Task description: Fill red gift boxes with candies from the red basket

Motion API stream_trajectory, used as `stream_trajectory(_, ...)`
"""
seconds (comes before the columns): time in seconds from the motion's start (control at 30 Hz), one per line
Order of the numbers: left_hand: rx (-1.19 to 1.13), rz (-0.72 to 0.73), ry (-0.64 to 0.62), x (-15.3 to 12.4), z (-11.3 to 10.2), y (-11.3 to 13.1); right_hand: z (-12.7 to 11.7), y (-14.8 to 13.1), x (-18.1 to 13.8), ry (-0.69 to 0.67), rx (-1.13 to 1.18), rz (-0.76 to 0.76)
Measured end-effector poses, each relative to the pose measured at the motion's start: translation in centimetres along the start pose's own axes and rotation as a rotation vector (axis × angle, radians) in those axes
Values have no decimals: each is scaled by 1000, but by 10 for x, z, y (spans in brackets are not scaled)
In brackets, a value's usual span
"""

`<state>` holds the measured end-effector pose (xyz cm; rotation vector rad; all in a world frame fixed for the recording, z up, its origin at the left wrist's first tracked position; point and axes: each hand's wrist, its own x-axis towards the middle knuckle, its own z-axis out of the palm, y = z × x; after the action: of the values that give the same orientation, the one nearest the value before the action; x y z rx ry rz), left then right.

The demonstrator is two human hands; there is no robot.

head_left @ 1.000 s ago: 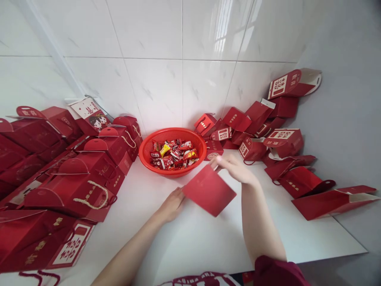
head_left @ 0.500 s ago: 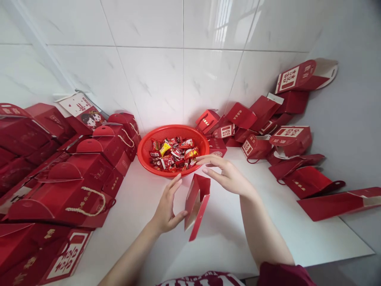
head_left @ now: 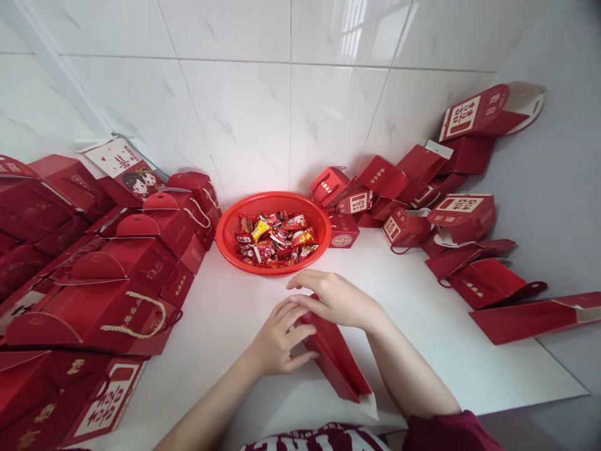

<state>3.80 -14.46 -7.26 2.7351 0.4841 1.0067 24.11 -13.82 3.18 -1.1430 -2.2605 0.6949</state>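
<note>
A narrow red paper gift box [head_left: 335, 360] lies partly flattened on the white tabletop in front of me, its near end open with a pale inner flap showing. My left hand [head_left: 284, 341] holds its far left part, with fingers bent against the side. Over the far end curves my right hand [head_left: 335, 299], its fingertips meeting those of the left hand. Both hands hide most of that end of the box. Just beyond them stands a red plastic basket [head_left: 225, 250] with wrapped candies [head_left: 277, 241] in it.
Closed red gift boxes [head_left: 126, 269], some with rope handles, are stacked along the left. More red boxes [head_left: 406, 228] lie in a loose pile at the back right. A tiled wall [head_left: 248, 125] rises behind the basket, and a grey panel [head_left: 539, 207] bounds the right.
The box has turned, its near end swinging right toward me. My hands, earlier spread apart on either side, have come together at its far end; the right hand has moved left and down.
</note>
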Motion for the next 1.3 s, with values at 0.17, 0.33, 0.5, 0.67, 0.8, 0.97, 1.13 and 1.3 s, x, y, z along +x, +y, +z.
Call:
stream_trajectory(0.17,33,-54,27,2,-16,-10,-16,0,-9,80,-13,5)
stream_trajectory(0.33,231,-187,189,-6,-30,-25,-32,-2,-20,60,25,13)
stream_trajectory(0.5,275,-244,304,-14,-31,-36,-30,7,-28,-139,-65,151)
stream_trajectory(0.67,98,-393,398,-18,-30,-47,-33,12,-27,-183,-116,236)
stream_trajectory(0.8,-30,-565,348,-20,-22,-55,-39,12,-22,-49,22,194)
stream_trajectory(0.97,-35,-517,282,-25,-11,-54,-31,12,-10,46,205,142)
stream_trajectory(1.13,-152,-391,494,-25,-10,-45,-18,8,1,84,142,104)
stream_trajectory(1.3,-348,-372,421,-24,-2,-37,-10,2,6,22,249,54)
